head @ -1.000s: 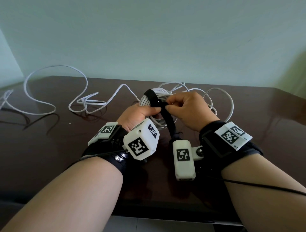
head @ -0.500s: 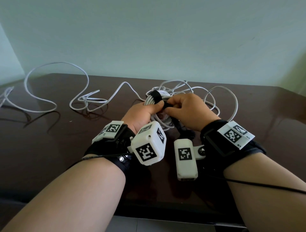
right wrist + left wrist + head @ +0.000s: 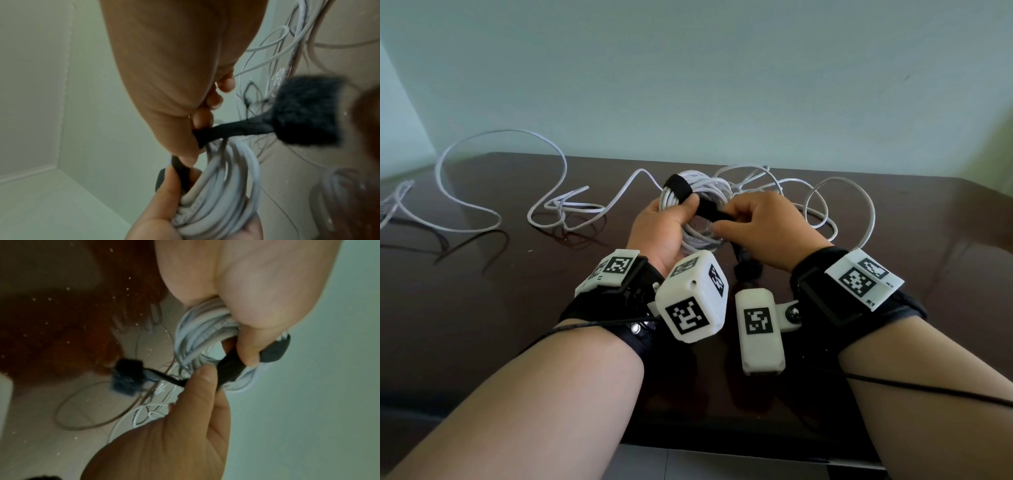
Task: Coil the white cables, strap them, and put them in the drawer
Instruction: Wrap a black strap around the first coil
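A coiled white cable point(image 3: 698, 192) point(image 3: 197, 331) point(image 3: 226, 194) is held upright above the dark table point(image 3: 482, 308). My left hand point(image 3: 671, 219) grips the coil, its thumb pressing a black strap point(image 3: 681, 186) point(image 3: 273, 352) wrapped over the coil's top. My right hand point(image 3: 753, 226) pinches the strap's free length point(image 3: 710, 214) point(image 3: 226, 128) between thumb and fingers. The strap's fuzzy tail point(image 3: 306, 110) point(image 3: 127, 376) hangs loose below the hands. A second, uncoiled white cable point(image 3: 493, 192) sprawls over the table's left.
Loose white loops point(image 3: 839, 205) lie behind and right of my hands. A pale wall point(image 3: 688, 85) stands right behind the table. The table's front edge point(image 3: 722, 445) runs under my forearms. No drawer is in view.
The coil has tipped up, and the strap now lies higher over its top. My right hand has pulled the strap's free length to the right, away from the left thumb.
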{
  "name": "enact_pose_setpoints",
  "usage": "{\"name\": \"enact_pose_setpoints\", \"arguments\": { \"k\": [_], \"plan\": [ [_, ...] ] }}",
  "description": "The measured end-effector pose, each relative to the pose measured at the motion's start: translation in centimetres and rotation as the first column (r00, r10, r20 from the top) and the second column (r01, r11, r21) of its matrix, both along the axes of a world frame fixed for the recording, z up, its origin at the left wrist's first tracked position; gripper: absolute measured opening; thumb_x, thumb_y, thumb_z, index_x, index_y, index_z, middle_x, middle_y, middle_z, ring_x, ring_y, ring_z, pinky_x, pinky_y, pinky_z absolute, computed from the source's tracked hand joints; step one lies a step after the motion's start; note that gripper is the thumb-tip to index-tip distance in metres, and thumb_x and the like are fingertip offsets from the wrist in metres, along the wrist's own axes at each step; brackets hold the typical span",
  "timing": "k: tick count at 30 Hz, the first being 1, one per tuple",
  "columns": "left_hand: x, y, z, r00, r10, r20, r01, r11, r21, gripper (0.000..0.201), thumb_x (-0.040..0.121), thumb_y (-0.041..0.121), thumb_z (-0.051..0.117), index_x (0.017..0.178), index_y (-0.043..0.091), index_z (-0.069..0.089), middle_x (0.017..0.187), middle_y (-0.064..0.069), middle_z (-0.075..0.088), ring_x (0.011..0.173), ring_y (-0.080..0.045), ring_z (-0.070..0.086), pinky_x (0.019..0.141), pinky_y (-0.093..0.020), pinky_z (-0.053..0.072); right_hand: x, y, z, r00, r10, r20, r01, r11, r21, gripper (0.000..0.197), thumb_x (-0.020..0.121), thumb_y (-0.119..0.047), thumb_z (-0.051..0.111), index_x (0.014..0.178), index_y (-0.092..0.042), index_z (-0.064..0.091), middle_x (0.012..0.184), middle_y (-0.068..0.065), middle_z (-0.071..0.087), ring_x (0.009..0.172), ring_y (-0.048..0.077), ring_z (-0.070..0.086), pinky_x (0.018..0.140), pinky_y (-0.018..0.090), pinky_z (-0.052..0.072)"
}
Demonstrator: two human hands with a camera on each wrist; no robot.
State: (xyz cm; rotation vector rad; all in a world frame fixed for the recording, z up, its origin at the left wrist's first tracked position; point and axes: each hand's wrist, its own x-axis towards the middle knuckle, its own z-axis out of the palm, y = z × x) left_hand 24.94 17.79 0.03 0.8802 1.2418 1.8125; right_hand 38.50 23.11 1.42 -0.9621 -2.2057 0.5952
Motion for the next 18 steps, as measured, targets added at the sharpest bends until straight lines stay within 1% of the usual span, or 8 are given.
{"name": "enact_pose_setpoints", "arguments": {
  "k": [4,6,8,9,12,13,15,18],
  "plan": [
    [-0.4,0.8,-0.5,0.991,0.085,0.1,-0.089,0.995,0.037,0.019,0.089,0.016,0.063,0.104,0.003,0.064,0.085,-0.007,0.067,0.065,-0.013,0.067,0.053,-0.017,0.052,0.9,0.6,-0.1,0.998,-0.023,-0.058,0.02,0.998,-0.063,0.017,0.089,-0.027,0.062,0.085,-0.01,0.063,0.063,-0.002,0.057,0.047,0.005,0.051,0.049,0.013,0.042],
    [-0.5,1.0,-0.7,0.977,0.073,0.201,-0.088,0.994,0.064,0.028,0.088,0.017,0.064,0.112,0.002,0.062,0.093,-0.014,0.068,0.081,-0.026,0.068,0.069,-0.03,0.057,1.3,1.0,-0.2,0.995,-0.042,-0.096,0.032,0.994,-0.106,0.015,0.091,-0.025,0.059,0.089,-0.01,0.063,0.063,-0.002,0.056,0.051,0.011,0.051,0.048,0.019,0.045],
    [-0.6,1.1,-0.7,0.951,0.035,0.306,-0.062,0.995,0.078,0.039,0.087,0.021,0.063,0.119,-0.001,0.058,0.104,-0.024,0.066,0.093,-0.038,0.065,0.074,-0.039,0.057,1.4,1.4,-0.4,0.985,-0.085,-0.148,0.063,0.988,-0.144,0.011,0.09,-0.023,0.059,0.086,-0.014,0.064,0.057,-0.002,0.051,0.048,0.013,0.046,0.042,0.023,0.044],
    [-0.7,1.2,-0.7,0.945,0.02,0.327,-0.051,0.995,0.086,0.041,0.087,0.023,0.063,0.117,-0.004,0.058,0.101,-0.025,0.066,0.091,-0.038,0.065,0.07,-0.038,0.058,1.5,1.7,-0.4,0.978,-0.116,-0.174,0.089,0.984,-0.156,0.011,0.09,-0.023,0.06,0.081,-0.018,0.065,0.053,-0.003,0.048,0.046,0.013,0.043,0.041,0.024,0.042],
    [-0.7,1.5,-0.7,0.924,-0.023,0.382,-0.033,0.99,0.14,0.021,0.088,0.021,0.059,0.085,0.001,0.061,0.058,-0.007,0.063,0.053,-0.018,0.064,0.051,-0.026,0.054,1.6,2.4,-0.8,0.958,-0.175,-0.226,0.136,0.974,-0.179,0.018,0.088,-0.024,0.063,0.07,-0.024,0.064,0.046,-0.009,0.046,0.044,0.012,0.041,0.044,0.026,0.039],
    [-0.4,1.6,-0.6,0.914,-0.048,0.403,-0.023,0.985,0.169,0.02,0.091,0.019,0.056,0.08,0.003,0.06,0.05,-0.004,0.06,0.045,-0.014,0.06,0.047,-0.023,0.052,1.5,2.5,-0.9,0.958,-0.184,-0.219,0.144,0.972,-0.187,0.017,0.088,-0.024,0.062,0.071,-0.024,0.064,0.045,-0.01,0.046,0.045,0.011,0.041,0.045,0.025,0.038],
    [0.0,1.6,-0.4,0.898,-0.08,0.433,-0.009,0.98,0.199,0.024,0.094,0.018,0.051,0.076,0.005,0.059,0.046,-0.002,0.059,0.04,-0.011,0.059,0.045,-0.022,0.051,1.3,2.5,-1.0,0.967,-0.167,-0.193,0.122,0.967,-0.222,0.014,0.091,-0.022,0.059,0.079,-0.022,0.066,0.048,-0.008,0.047,0.045,0.011,0.04,0.042,0.022,0.037],
    [0.0,1.7,-0.5,0.868,-0.183,0.461,0.061,0.962,0.266,0.042,0.096,0.019,0.048,0.062,0.007,0.07,0.053,-0.004,0.063,0.046,-0.014,0.061,0.048,-0.025,0.054,0.7,2.2,-1.3,0.981,-0.086,-0.174,0.023,0.942,-0.336,0.017,0.095,-0.019,0.053,0.092,-0.012,0.068,0.056,-0.003,0.051,0.047,0.011,0.042,0.039,0.018,0.034]
  ]
}}
